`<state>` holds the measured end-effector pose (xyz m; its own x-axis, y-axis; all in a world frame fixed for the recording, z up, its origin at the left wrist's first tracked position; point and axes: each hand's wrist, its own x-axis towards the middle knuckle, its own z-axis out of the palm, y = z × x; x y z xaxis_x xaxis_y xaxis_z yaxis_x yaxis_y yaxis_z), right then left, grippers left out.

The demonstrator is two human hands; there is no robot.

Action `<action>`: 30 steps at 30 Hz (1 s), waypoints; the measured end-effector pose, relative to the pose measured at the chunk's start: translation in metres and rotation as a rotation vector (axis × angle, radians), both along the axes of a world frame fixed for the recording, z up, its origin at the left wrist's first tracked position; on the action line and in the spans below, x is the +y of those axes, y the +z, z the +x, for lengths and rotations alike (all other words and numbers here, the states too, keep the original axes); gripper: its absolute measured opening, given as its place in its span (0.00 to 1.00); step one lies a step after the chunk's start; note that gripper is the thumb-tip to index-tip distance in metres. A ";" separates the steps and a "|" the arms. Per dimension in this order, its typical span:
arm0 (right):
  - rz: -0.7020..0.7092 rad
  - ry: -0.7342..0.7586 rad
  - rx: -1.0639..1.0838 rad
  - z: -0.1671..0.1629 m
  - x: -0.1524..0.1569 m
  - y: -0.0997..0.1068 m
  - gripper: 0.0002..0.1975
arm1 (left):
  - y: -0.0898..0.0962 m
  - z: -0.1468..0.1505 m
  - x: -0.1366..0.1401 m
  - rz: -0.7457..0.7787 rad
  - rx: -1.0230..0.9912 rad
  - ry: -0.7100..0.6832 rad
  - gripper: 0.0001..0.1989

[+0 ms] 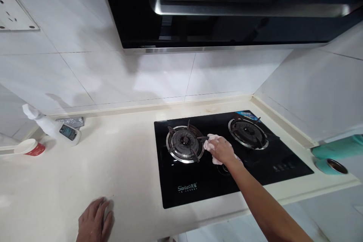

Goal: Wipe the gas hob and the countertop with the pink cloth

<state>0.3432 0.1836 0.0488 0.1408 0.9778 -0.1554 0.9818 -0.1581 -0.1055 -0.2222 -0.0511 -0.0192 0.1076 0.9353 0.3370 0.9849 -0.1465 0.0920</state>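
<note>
1. Gripping a pale pink cloth (210,144), the right hand (222,149) has its fingers closed over the bunched fabric. Palm faces down.
2. Cloth position: on the black glass cooktop (176,177), between the two burners, nearer the left burner (185,140). One support prong of that burner ends right at the cloth's edge; contact cannot be told.
3. Left hand (92,221): on the counter (130,174), left of the cooktop, near the bottom of the view. Fingers loosely bent, thumb a little apart, nothing visible in its grasp.
4. Cooktop: glossy, pale lettering at front left. Right burner (249,132) has its own prongs; a blue sticker (246,114) lies behind it at the back edge. A round dark fitting, possibly a knob, is partly hidden below the right hand.
5. Counter, left end: white spray bottle (61,130) leaning in the view, a grey packet (70,122) behind it, a white tub with a red band (30,147) nearby.
6. Counter, right end: teal open-topped container (326,166), a longer teal object (337,148) behind.
7. Room: pale tiled wall (164,75), a socket panel (17,13) at upper left, a dark range hood (198,30) with metal trim overhead.
</note>
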 end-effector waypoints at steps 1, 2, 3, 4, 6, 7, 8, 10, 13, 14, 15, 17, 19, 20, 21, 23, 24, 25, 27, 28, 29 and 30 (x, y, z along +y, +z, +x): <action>-0.005 0.078 -0.012 -0.007 -0.008 0.002 0.21 | 0.000 -0.001 0.000 -0.001 -0.002 0.002 0.18; -0.009 0.147 -0.022 -0.014 -0.016 0.005 0.22 | -0.001 -0.001 0.000 0.002 -0.005 0.005 0.18; -0.013 0.206 -0.031 -0.021 -0.025 0.008 0.22 | -0.002 -0.002 0.001 0.005 -0.008 0.009 0.18; -0.015 0.254 -0.038 -0.028 -0.033 0.011 0.23 | -0.003 -0.003 0.001 0.008 -0.011 0.012 0.18; -0.017 0.315 -0.050 -0.041 -0.050 0.016 0.25 | -0.004 -0.004 0.002 -0.003 -0.015 0.014 0.18; -0.018 0.333 -0.052 -0.049 -0.060 0.018 0.26 | -0.005 -0.005 0.002 -0.017 -0.019 0.015 0.18; -0.016 0.347 -0.047 -0.056 -0.072 0.019 0.27 | -0.005 -0.006 0.002 -0.033 -0.022 0.016 0.18; -0.011 0.364 -0.028 -0.071 -0.099 0.019 0.27 | -0.004 -0.006 0.002 -0.052 -0.029 0.025 0.18; 0.009 0.368 0.047 -0.083 -0.145 0.011 0.26 | -0.004 -0.006 0.003 -0.038 -0.038 0.035 0.18; 0.013 0.363 0.093 -0.081 -0.159 0.008 0.25 | -0.004 -0.006 0.003 -0.032 -0.039 0.031 0.18; 0.011 0.346 0.150 -0.075 -0.171 0.004 0.24 | -0.005 -0.006 0.004 -0.024 -0.038 0.025 0.18; -0.023 0.266 0.267 -0.053 -0.189 -0.001 0.21 | -0.006 -0.007 0.004 -0.009 -0.038 0.019 0.17; -0.063 0.124 0.289 -0.020 -0.197 -0.002 0.19 | -0.008 -0.007 0.004 -0.002 -0.037 0.019 0.17; -0.064 0.040 0.255 -0.002 -0.198 0.000 0.18 | -0.009 -0.007 0.004 -0.002 -0.038 0.020 0.17; -0.045 -0.038 0.202 0.016 -0.196 0.003 0.17 | -0.010 -0.008 0.004 -0.001 -0.040 0.023 0.17; 0.062 -0.161 0.103 0.046 -0.186 0.012 0.19 | -0.011 -0.008 0.004 -0.007 -0.043 0.028 0.18; 0.142 -0.194 0.083 0.057 -0.178 0.018 0.20 | -0.010 -0.007 0.004 -0.012 -0.045 0.030 0.18; 0.231 -0.203 0.086 0.064 -0.167 0.024 0.21 | -0.010 -0.007 0.005 -0.017 -0.046 0.031 0.18; 0.403 -0.161 0.113 0.066 -0.138 0.036 0.22 | -0.008 -0.006 0.005 -0.017 -0.044 0.024 0.18; 0.452 -0.125 0.115 0.063 -0.120 0.041 0.22 | -0.006 -0.005 0.005 -0.012 -0.040 0.017 0.18; 0.448 -0.092 0.096 0.057 -0.101 0.046 0.22 | -0.005 -0.005 0.005 -0.003 -0.035 0.012 0.18; 0.403 -0.065 0.066 0.048 -0.081 0.049 0.22 | -0.004 -0.005 0.005 0.002 -0.030 0.010 0.18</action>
